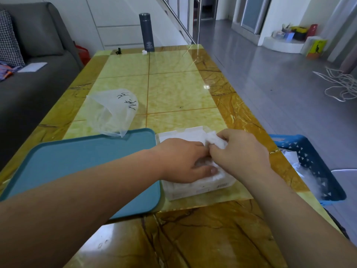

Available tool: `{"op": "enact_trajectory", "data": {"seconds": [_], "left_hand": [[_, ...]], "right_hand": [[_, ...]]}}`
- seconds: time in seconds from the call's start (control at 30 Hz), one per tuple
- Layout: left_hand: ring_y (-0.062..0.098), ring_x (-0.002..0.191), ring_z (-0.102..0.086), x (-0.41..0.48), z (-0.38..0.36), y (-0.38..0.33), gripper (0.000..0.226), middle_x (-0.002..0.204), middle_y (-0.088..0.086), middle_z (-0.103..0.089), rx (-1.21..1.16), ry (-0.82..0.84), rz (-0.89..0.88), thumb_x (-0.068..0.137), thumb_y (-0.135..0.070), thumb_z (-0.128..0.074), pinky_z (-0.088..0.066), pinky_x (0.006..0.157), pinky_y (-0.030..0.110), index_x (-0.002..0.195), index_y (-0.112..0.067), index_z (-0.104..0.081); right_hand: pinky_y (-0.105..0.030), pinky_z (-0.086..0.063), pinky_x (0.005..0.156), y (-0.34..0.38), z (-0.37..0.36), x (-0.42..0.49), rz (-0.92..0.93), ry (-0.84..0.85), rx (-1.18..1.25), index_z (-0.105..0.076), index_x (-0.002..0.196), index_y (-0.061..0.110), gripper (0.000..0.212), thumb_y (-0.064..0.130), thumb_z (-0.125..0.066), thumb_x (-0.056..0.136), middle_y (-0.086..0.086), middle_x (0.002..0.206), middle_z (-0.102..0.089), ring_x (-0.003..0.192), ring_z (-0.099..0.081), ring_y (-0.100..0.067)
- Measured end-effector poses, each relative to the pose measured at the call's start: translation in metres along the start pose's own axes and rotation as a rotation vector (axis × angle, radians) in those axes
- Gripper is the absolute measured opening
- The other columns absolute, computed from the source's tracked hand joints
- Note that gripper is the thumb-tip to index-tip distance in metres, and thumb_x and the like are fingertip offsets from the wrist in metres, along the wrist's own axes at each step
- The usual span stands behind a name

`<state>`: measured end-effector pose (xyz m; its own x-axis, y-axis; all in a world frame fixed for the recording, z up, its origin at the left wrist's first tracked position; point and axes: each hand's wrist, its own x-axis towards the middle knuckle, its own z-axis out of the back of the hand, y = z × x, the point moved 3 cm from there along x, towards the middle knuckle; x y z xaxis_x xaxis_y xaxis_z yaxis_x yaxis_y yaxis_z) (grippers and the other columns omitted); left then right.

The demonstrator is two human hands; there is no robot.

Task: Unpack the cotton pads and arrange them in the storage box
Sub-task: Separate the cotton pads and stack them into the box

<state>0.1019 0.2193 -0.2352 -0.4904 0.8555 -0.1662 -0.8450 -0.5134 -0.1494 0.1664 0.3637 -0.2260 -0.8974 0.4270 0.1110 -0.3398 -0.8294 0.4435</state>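
A clear plastic storage box (201, 187) stands on the table near its front, with its white lid (183, 134) raised behind it and white cotton pads inside. My left hand (183, 161) lies over the pads in the box, thumb on them, fingers bent down among them. My right hand (239, 151) pinches a small bunch of white cotton pads (216, 141) above the box's far right corner. The two hands touch at the fingertips. An emptied clear plastic bag (112, 111) with black writing lies farther back on the left.
A teal tray (77, 161) lies left of the box, under my left forearm. A blue perforated basket (309, 163) with white wrapping hangs off the table's right edge. A dark flask (146, 32) and a small white scrap (144, 52) stand at the far end. A grey sofa (29, 74) is at the left.
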Motion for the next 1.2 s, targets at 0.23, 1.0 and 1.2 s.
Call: {"op": "enact_trajectory", "data": {"seconds": [0.23,1.0,1.2], "left_hand": [[0.016,0.082,-0.051,0.003,0.003,-0.009,0.054,0.131,-0.018,-0.054,0.130,0.071,-0.008,0.101,-0.067,-0.024,-0.035,0.066,0.032,0.133,-0.037,-0.056],[0.013,0.083,-0.052,0.005,0.006,-0.014,0.043,0.119,-0.019,-0.061,0.230,0.092,-0.048,0.100,-0.070,-0.024,-0.045,0.065,0.033,0.105,-0.042,-0.057],[-0.004,0.095,-0.057,-0.024,0.012,0.013,0.037,0.129,-0.021,-0.061,-0.112,-0.154,0.031,0.094,-0.052,-0.050,-0.053,0.089,0.034,0.125,-0.039,-0.066]], "right_hand": [[-0.030,-0.041,0.063,0.000,0.002,0.000,0.037,0.003,-0.017,-0.060,0.112,0.032,0.028,0.052,-0.060,0.093,0.010,0.079,-0.059,0.082,-0.062,-0.021],[-0.039,-0.049,0.097,0.009,-0.003,-0.010,-0.003,0.011,-0.162,-0.066,0.087,0.029,0.020,0.046,-0.061,0.097,0.008,0.074,-0.061,0.073,-0.051,-0.016],[-0.044,-0.044,0.108,0.012,-0.007,-0.010,0.012,0.122,-0.307,-0.068,0.082,0.025,0.032,0.046,-0.052,0.100,0.007,0.067,-0.057,0.067,-0.053,-0.018]]}}
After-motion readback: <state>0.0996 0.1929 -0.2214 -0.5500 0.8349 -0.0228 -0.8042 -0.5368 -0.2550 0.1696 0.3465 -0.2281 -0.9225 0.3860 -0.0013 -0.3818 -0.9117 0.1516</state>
